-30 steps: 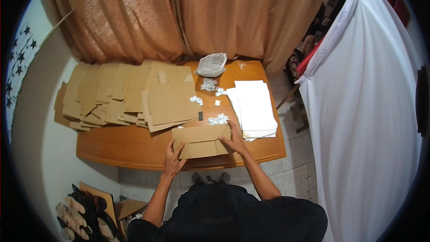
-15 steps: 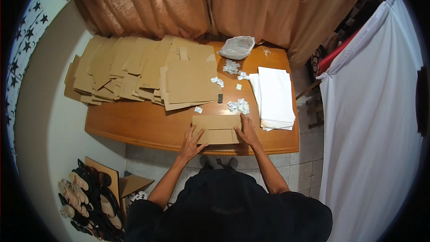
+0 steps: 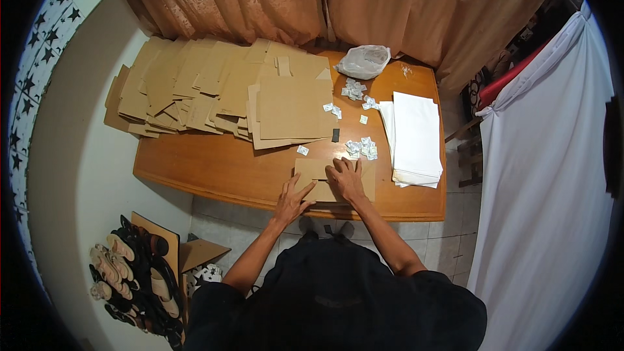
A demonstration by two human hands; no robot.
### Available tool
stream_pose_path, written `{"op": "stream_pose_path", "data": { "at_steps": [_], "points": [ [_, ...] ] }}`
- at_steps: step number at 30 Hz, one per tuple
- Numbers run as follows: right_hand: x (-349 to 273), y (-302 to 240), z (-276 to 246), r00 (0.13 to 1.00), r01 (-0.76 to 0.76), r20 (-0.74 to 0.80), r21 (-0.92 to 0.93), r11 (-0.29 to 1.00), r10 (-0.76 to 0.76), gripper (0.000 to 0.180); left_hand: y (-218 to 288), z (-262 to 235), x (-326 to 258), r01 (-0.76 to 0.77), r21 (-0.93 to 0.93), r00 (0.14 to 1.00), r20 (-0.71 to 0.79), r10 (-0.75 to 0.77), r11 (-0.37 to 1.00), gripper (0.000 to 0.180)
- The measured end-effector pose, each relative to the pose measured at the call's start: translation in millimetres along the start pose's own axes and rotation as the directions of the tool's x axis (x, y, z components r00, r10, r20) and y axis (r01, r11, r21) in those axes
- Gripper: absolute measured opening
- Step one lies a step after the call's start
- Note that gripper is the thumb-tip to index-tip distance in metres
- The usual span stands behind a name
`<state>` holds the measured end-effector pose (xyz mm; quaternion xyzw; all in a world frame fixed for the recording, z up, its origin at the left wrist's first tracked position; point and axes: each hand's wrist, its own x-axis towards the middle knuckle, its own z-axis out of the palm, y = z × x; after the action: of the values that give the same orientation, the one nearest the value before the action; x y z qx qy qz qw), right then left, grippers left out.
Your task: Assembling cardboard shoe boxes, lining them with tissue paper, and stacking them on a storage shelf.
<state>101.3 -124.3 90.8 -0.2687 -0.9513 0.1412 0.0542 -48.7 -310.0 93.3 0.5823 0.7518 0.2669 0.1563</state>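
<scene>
A folded piece of brown cardboard (image 3: pixel 311 167) lies near the front edge of the wooden table. On its left end rests my left hand (image 3: pixel 292 204), fingers spread, the tips touching the board. My right hand (image 3: pixel 347 182) lies over the middle of the board with its fingers apart and reaching toward the far edge, covering part of the fold. Just beyond the board are a heap of small white packets (image 3: pixel 362 149), a single white packet (image 3: pixel 303 150) and a small black piece (image 3: pixel 336 135).
Stacked cardboard sheets (image 3: pixel 296 107) spread over the back left of the wooden table (image 3: pixel 195 162). White paper sheets (image 3: pixel 416 136) form a pile at the right. A plastic bag (image 3: pixel 364 62) sits at the back, near more packets (image 3: pixel 353 89). Shoes (image 3: pixel 130 279) stand below left.
My right hand has moved left from the cardboard's right end onto its middle. My left hand stays at the left end. The whole view has shifted slightly.
</scene>
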Motion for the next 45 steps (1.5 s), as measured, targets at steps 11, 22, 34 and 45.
{"op": "stream_pose_path", "data": {
  "at_steps": [11,22,34,45],
  "points": [
    [-8.1,5.0,12.2,0.992,0.050,-0.112,-0.026,0.998,-0.052,0.043,14.5,-1.4,4.5,0.007,0.141,1.000,0.025,-0.010,0.990,0.064],
    [-68.4,43.6,-48.2,0.986,-0.092,-0.120,0.165,0.982,0.112,0.054,16.1,4.9,3.7,0.039,0.147,0.998,0.034,-0.044,0.988,0.066],
    [-72.4,49.2,-45.1,0.997,-0.059,0.046,0.031,0.998,0.058,0.077,19.6,6.3,8.5,0.060,0.220,0.994,0.072,-0.078,0.974,0.073],
    [-88.8,57.2,-28.6,0.991,0.043,-0.131,0.299,0.953,-0.004,0.071,15.2,13.4,9.7,0.075,0.124,0.997,0.025,-0.079,0.989,0.077]
  ]
}}
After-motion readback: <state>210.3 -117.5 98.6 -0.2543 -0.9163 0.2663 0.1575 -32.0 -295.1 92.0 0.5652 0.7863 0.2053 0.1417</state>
